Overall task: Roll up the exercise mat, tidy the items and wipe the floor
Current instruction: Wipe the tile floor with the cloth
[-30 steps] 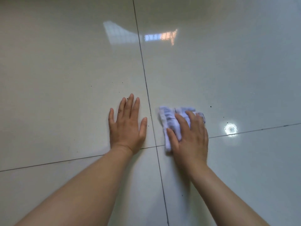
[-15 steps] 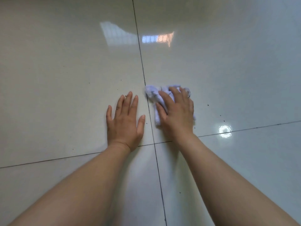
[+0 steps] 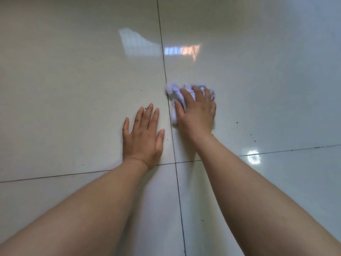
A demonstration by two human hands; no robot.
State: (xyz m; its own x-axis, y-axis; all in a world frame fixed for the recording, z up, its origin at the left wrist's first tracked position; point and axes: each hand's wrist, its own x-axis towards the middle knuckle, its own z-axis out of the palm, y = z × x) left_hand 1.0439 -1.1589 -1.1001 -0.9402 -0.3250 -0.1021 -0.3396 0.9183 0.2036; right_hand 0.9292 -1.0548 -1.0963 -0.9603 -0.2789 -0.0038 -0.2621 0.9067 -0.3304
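R hand [image 3: 197, 111], fingers spread & pressing the crumpled pale-lilac cloth [image 3: 174, 91] onto the glossy cream tiled floor [image 3: 73, 71], has slid it fwd/left to the dark grout line [image 3: 162, 52] vs 1 s ago, L hand [image 3: 143, 137] stays flat, holding nothing, so wiping is prob. mid-stroke w/ dark specks [image 3: 254, 140] at right still to do.

Head camera, looking steeply down, close above floor [image 3: 73, 71].

The left forearm [image 3: 83, 209] reaches in from the lower left corner and the right forearm [image 3: 258, 191] from the lower right; both are bare. Near centre frame, the left hand [image 3: 143, 137] lies flat, palm down, with straight fingers slightly spread. Just to its upper right, the right hand [image 3: 196, 111] presses palm down on a cloth [image 3: 175, 91], fingers spread over it.
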